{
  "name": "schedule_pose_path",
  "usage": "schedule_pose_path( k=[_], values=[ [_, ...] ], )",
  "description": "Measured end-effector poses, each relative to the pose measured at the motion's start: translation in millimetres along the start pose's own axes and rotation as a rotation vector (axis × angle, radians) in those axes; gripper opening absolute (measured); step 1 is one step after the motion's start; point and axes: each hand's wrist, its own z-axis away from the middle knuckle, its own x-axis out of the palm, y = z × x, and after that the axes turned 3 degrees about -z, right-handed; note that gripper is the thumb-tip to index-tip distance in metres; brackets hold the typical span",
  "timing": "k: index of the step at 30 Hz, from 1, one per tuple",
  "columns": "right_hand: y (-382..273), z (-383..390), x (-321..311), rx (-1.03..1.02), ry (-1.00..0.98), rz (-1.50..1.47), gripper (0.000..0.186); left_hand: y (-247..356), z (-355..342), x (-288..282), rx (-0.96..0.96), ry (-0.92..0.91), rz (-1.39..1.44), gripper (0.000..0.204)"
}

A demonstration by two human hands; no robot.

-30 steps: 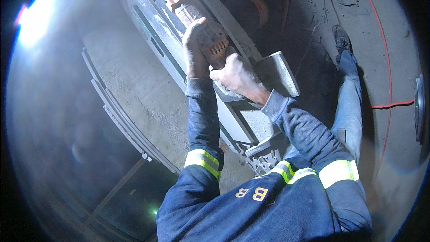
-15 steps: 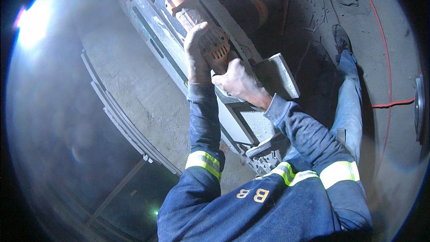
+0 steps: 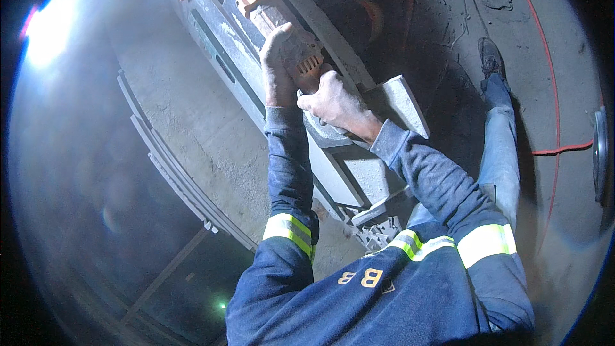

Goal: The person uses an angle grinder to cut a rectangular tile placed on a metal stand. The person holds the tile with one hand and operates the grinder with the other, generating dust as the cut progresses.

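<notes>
Both of my hands hold a dusty orange-and-grey angle grinder [image 3: 277, 18]. My left hand [image 3: 278, 67] is wrapped round the side of its body. The rear end, by the vent slots, is gripped by my right hand [image 3: 339, 104]. Past the hands, the grinder's head lies over a long grey slab [image 3: 327, 41] on a metal frame [image 3: 224, 67]. How the grinder's disc meets the slab I cannot make out. A short pale block [image 3: 400, 106] sticks out beside my right hand.
Long thin strips [image 3: 170, 166] lie on the floor at the left. Cut scraps [image 3: 378, 234] are heaped below the frame's near end. A red hose [image 3: 544, 45] runs along the floor at the right, near my shoe [image 3: 491, 57]. Dust hangs in the air, with a bright light at upper left.
My hands and the grinder have shifted slightly up and left. The dust at the top has thickened. My grip looks the same.
</notes>
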Motion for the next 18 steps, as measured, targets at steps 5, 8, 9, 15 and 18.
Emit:
schedule_pose_path(
  k=[5,8,9,15,18],
  values=[
    [3,-7,9,0.024,0.015,-0.057,0.04,-1,-15,-12,-0.095,0.022,-0.022,0.037],
    [6,-5,8,0.039,0.019,-0.059,0.038,9,-1,3,-0.085,0.008,-0.024,0.037],
    [4,-4,6,0.051,0.0,-0.07,0.037,8,-2,3,-0.077,0.012,-0.02,0.037],
    [4,13,5,0.042,0.014,-0.006,0.036,10,10,8,-0.049,0.051,-0.008,0.036],
    [-2,20,-2,0.118,-0.043,-0.058,0.039,7,14,11,-0.019,0.062,-0.002,0.034]
  ],
)
